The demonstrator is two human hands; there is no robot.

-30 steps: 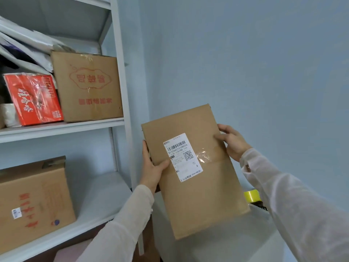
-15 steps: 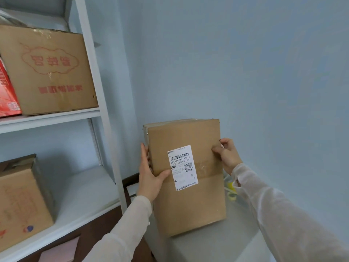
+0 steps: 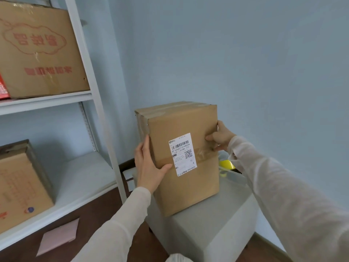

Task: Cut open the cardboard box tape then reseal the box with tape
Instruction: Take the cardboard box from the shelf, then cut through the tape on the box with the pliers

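At ten o'clock in the view a large carton with red print sits on the upper board of a white shelf, with a red packet just beside it at the frame edge; at eight o'clock a second carton stands on the lower board, and at seven o'clock a pink sheet lies flat on the dark floor. Right of the shelf post, the left hand holds the box at its nine o'clock edge: the fingers run straight up the left side face and the thumb presses on the front, so the corner is clamped between them. The box stands on end on a grey stool, near the stool's left front corner. A white label with a barcode is stuck on the front face, and a band of clear tape crosses that face from the label to the three o'clock edge; more tape runs over the top. The right hand grips that three o'clock edge, thumb on the front beside the tape, fingers wrapped behind. A yellow roll shows just beside the box at four o'clock, partly hidden by the right sleeve. A pale blue wall fills the view from twelve to three o'clock
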